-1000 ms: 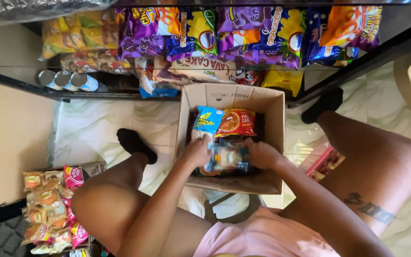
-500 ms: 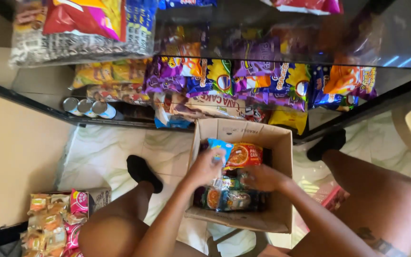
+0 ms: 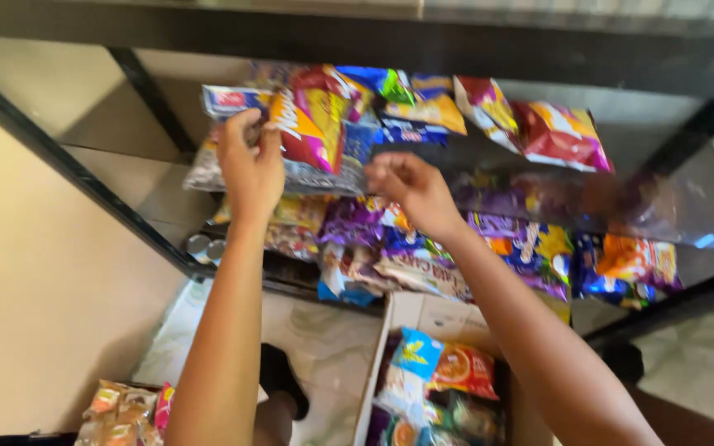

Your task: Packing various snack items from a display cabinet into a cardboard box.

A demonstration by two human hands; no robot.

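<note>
Head view: left hand (image 3: 249, 165) grips a red-and-yellow snack packet (image 3: 311, 124) on the glass shelf (image 3: 150, 177); right hand (image 3: 406, 188) hovers loosely curled, empty. Crowded neighbouring packets (image 3: 423, 107) could likely slide off if nudged.

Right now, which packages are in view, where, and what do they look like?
Red-yellow snack bag: upper glass shelf, pinched by left hand.
Red snack bags: same shelf, right side.
Purple snack bags: lower shelf, centre-right.
Orange bag: lower shelf, far right.
Cardboard box: floor, open, mixed packets inside.
Small packets: floor, bottom left.
Right hand: beside the bags, holding nothing visible.
</note>
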